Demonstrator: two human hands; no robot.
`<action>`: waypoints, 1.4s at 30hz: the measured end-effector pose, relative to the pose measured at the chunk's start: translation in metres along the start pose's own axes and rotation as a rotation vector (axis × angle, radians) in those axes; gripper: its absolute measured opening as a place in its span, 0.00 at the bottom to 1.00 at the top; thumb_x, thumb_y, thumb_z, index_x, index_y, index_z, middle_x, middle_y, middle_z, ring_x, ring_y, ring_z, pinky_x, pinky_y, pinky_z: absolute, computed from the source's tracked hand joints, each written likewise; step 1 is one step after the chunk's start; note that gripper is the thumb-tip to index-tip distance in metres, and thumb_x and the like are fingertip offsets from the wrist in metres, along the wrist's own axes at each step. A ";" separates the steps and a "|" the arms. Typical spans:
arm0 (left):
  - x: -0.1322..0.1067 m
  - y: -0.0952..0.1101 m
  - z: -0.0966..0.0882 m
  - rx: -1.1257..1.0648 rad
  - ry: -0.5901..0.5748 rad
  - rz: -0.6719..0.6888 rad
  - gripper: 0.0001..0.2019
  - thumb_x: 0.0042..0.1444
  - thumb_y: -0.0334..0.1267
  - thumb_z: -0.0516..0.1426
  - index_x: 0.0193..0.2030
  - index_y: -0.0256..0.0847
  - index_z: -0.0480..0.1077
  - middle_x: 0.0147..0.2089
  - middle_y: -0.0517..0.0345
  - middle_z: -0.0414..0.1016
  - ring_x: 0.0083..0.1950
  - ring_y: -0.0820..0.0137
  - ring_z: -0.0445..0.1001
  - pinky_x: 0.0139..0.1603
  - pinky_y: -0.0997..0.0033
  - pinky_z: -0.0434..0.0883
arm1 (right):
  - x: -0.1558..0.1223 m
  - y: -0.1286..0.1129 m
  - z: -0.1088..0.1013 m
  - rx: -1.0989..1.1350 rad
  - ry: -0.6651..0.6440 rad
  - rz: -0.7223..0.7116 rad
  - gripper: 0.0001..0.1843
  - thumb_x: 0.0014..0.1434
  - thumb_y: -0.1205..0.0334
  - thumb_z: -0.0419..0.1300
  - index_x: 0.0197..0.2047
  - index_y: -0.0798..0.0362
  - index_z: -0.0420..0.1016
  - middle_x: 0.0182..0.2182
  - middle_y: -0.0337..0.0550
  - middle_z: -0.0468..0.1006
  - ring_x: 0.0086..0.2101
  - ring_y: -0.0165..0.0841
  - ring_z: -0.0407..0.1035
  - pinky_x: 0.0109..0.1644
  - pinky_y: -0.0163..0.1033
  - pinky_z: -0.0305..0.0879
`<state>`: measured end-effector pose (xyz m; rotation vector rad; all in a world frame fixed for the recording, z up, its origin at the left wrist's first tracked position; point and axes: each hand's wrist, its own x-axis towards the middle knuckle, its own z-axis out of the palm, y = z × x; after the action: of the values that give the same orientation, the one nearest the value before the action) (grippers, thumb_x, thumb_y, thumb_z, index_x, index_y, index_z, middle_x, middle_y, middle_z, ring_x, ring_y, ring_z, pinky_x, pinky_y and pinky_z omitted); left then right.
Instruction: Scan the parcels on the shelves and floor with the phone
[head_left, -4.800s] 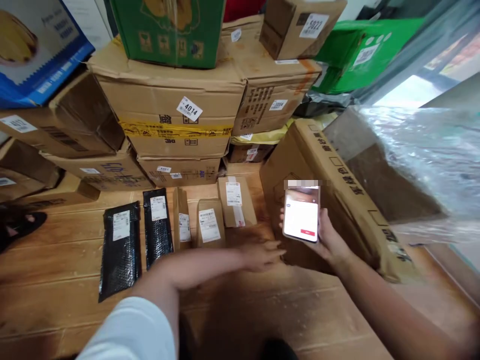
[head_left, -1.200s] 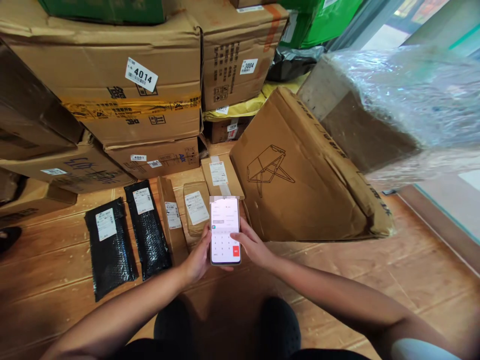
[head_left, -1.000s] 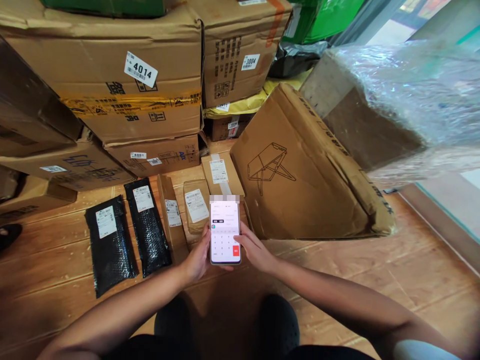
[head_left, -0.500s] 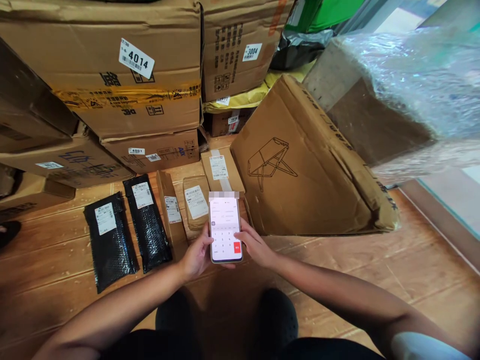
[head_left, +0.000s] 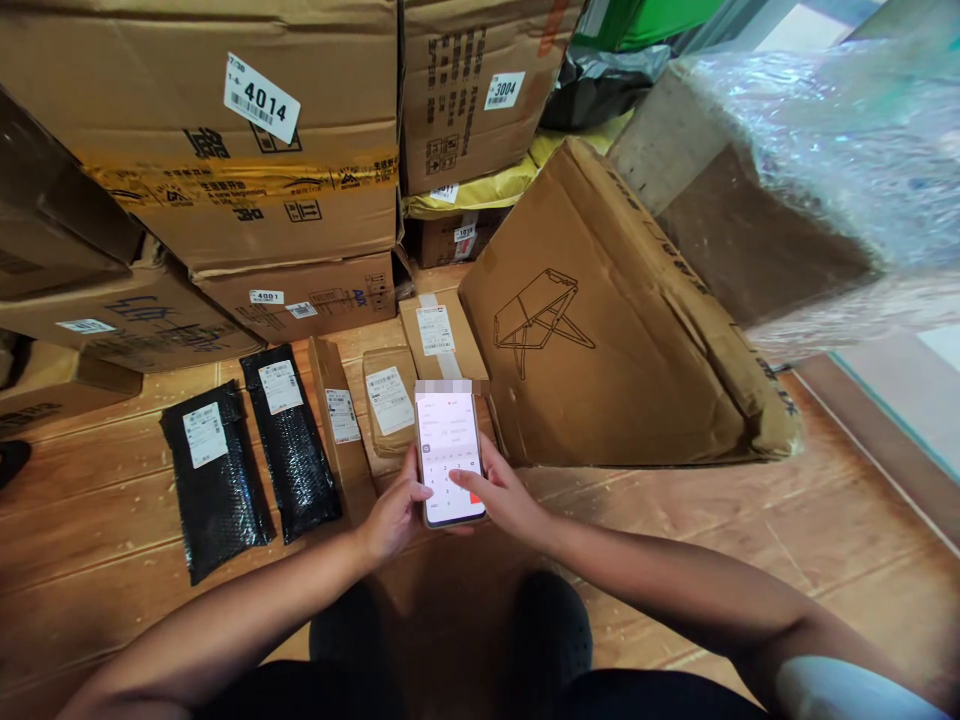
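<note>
A smartphone (head_left: pixel 448 440) with a lit number keypad is held upright between both hands. My left hand (head_left: pixel 393 512) grips its left edge, the thumb at the lower left of the screen. On the right edge my right hand (head_left: pixel 511 503) is closed round the phone, its thumb reaching over the middle of the keypad. Beyond the phone lie a small carton (head_left: pixel 442 338) with a label, a flat brown parcel (head_left: pixel 388 398) and a long narrow box (head_left: pixel 341 413). Two black bubble-wrap parcels, one nearer (head_left: pixel 217 490) and one farther right (head_left: pixel 294 450), lie to the left.
Large cartons (head_left: pixel 300 235) are stacked at the back left, beside another tall carton (head_left: pixel 469 100). A big flat box (head_left: pixel 555 400) printed with a folding frame leans at the right. Behind it stands a plastic-wrapped box (head_left: pixel 757 230). The floor (head_left: pixel 675 510) is wood-patterned.
My right thumb has moved left across the keypad, from the right side toward its middle. Both hands still hold the phone. The view has shifted slightly.
</note>
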<state>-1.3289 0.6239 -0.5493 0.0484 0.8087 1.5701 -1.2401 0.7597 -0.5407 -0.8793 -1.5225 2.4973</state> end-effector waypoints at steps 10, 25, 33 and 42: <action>0.000 -0.003 0.004 0.027 0.019 0.030 0.39 0.49 0.35 0.56 0.67 0.57 0.47 0.71 0.55 0.51 0.63 0.47 0.62 0.48 0.48 0.75 | 0.001 0.002 -0.003 0.029 -0.023 0.011 0.20 0.49 0.61 0.64 0.46 0.47 0.66 0.37 0.37 0.77 0.33 0.33 0.71 0.35 0.38 0.67; 0.005 0.004 0.013 0.153 0.229 0.015 0.37 0.49 0.39 0.62 0.64 0.48 0.50 0.52 0.49 0.72 0.39 0.56 0.77 0.23 0.63 0.77 | 0.001 -0.004 -0.024 -0.178 -0.310 -0.091 0.33 0.54 0.66 0.56 0.63 0.45 0.56 0.59 0.43 0.65 0.59 0.41 0.58 0.61 0.50 0.59; 0.003 0.006 0.004 -0.024 0.093 -0.019 0.40 0.45 0.29 0.55 0.66 0.52 0.47 0.58 0.52 0.69 0.46 0.55 0.76 0.33 0.54 0.79 | 0.007 0.003 -0.024 -0.058 -0.198 -0.009 0.29 0.51 0.66 0.55 0.58 0.46 0.64 0.56 0.40 0.70 0.57 0.41 0.61 0.62 0.52 0.57; 0.003 0.003 -0.009 -0.090 -0.063 0.008 0.39 0.45 0.28 0.51 0.65 0.54 0.49 0.62 0.56 0.66 0.55 0.53 0.72 0.43 0.49 0.77 | 0.006 0.001 -0.023 -0.140 -0.234 -0.022 0.34 0.51 0.58 0.67 0.59 0.48 0.60 0.54 0.46 0.72 0.54 0.42 0.66 0.57 0.50 0.64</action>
<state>-1.3361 0.6226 -0.5558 0.0357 0.6882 1.6035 -1.2330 0.7794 -0.5513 -0.5992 -1.7845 2.5799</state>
